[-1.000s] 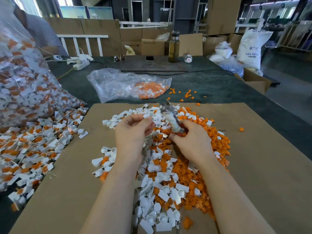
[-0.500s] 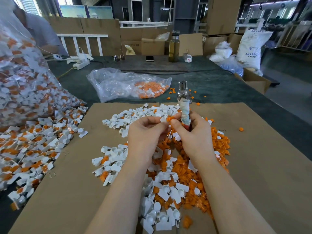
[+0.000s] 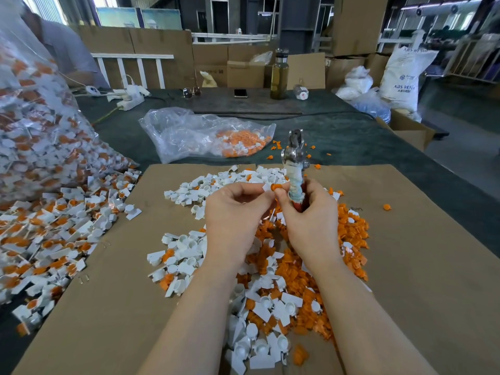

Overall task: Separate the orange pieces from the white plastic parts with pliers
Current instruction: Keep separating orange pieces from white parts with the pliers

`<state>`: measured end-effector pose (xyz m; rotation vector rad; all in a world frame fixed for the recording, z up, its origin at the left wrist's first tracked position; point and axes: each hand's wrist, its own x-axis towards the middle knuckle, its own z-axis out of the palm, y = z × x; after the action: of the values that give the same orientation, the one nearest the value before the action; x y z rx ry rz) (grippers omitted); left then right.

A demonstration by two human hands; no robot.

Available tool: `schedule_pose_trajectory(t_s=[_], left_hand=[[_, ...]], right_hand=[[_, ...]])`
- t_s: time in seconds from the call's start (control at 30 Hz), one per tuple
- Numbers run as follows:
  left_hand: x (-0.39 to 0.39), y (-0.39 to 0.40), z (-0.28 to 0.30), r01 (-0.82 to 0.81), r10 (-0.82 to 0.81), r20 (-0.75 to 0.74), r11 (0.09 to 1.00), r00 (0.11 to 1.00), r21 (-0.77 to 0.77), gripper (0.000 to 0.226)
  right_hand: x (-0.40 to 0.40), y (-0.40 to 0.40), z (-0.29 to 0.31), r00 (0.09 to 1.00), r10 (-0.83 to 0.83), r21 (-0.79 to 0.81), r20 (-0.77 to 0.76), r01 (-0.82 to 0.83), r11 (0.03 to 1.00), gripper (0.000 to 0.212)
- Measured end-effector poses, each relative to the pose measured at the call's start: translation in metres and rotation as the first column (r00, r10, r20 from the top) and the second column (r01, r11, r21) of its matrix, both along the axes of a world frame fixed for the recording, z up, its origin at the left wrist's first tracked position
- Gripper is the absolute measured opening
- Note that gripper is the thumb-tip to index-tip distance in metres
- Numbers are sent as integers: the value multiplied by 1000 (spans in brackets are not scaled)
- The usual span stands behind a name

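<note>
My left hand (image 3: 238, 212) pinches a small white plastic part with an orange piece (image 3: 273, 187) in it, held above the pile. My right hand (image 3: 311, 212) grips the cloth-wrapped handles of the pliers (image 3: 295, 163), which stand upright with the metal jaws pointing away from me; its thumb and forefinger touch the orange piece. Below both hands a mixed heap of white parts (image 3: 189, 247) and loose orange pieces (image 3: 349, 234) lies on a cardboard sheet (image 3: 419, 266).
A big clear bag (image 3: 32, 125) spills joined white-and-orange parts (image 3: 54, 231) at the left. A smaller clear bag (image 3: 205, 136) with orange pieces lies behind the cardboard. Bottle (image 3: 279, 74), phone (image 3: 240, 92), power strips and boxes stand at the back. A person (image 3: 62, 50) sits far left.
Both hands rose from the pile and met. The pliers swung from tilted left to upright. The right fingers came onto the orange piece held by the left hand.
</note>
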<state>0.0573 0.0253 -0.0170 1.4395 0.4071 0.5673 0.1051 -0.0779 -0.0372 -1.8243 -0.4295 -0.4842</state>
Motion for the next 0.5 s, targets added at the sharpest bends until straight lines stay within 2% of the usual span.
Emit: schedule_pose_trajectory(t_s=[0.5], left_hand=[[1,-2,-1,-47,42,27,965,999,257,21]], right_hand=[[0,-3,4,999,30,-105,-32,-33,994,10]])
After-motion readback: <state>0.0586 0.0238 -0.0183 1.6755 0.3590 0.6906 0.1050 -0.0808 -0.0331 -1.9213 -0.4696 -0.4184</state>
